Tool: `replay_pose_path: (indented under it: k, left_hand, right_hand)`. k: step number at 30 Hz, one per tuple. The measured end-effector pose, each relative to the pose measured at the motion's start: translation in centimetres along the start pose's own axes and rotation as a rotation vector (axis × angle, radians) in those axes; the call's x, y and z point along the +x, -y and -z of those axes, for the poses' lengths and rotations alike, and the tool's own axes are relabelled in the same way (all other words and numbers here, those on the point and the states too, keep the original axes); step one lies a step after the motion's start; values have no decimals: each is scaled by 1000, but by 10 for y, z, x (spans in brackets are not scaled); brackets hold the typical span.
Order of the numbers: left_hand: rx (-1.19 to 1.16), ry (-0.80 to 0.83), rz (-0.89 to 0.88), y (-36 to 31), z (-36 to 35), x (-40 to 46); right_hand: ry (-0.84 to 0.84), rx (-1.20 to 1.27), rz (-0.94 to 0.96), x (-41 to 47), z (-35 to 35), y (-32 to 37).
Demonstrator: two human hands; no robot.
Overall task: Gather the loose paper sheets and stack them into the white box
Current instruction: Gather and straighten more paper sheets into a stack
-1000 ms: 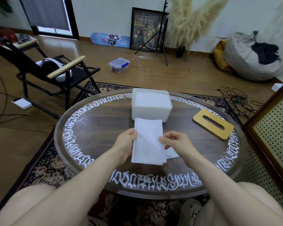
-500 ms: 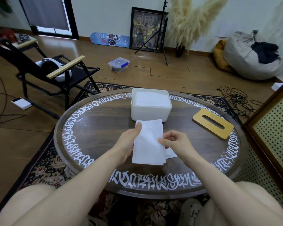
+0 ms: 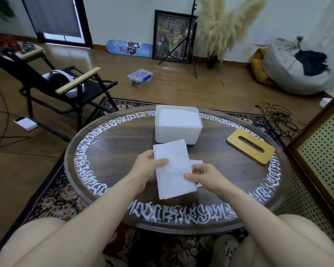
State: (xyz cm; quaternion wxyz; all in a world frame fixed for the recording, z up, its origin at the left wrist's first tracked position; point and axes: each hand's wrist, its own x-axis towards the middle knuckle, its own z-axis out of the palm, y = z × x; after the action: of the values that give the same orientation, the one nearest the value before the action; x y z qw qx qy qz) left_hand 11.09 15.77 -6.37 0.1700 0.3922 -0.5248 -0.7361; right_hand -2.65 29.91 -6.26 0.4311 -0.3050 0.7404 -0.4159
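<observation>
A folded white paper sheet is held above the round dark table, just in front of the white box. My left hand grips its left edge, thumb lying across the top face. My right hand pinches its right edge lower down. More white paper lies on the table under the held sheet, mostly hidden by my right hand. Inside the box sits a stack of white sheets close to the rim.
A wooden lid with a slot lies on the table at the right. The table's rim carries white lettering. A black folding chair stands at the left, a perforated panel at the right.
The held sheet has tilted slightly, its top end swinging left. My left thumb has slid from the sheet's edge onto its face. My right hand has shifted a little lower on the right edge.
</observation>
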Motion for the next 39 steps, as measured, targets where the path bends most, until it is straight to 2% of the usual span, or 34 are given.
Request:
replay_pose_path:
  k: [2,6,10,12,15,17,20,23,31,39]
  left_hand:
    - [29,-19,-37,-6,7,-1]
    - [408,102,-165,-7,17,-4]
    - [890,125,-263,3,22,-3]
    - [991,107,-275,6,23,-4]
    - [837,92,-278,7,24,-6]
    - [694,77,-269,9,28,-5]
    - [604,70,-275,13,33,-4]
    - [607,101,-303,18,32,-7]
    - [684,139,-305,36,36,-7]
    - [601,34,-222,43,36,2]
  right_hand:
    - [-12,-159,28,0,4,-2]
    - [-79,-494,135,-5,8,-4]
    - [-147,-622,293,-8,12,-3]
    - [-187,-663,339,-6,14,-5]
    - [-225,-555,326,-8,17,-7]
    - [-200,-434,270,-11,19,-8]
    - [-138,-310,214,-13,21,-11]
    - [-151,-276,215,-12,18,-16]
    - [-146,-377,204,-15,14,-36]
    - [-165,-207,94,-10,10,-37]
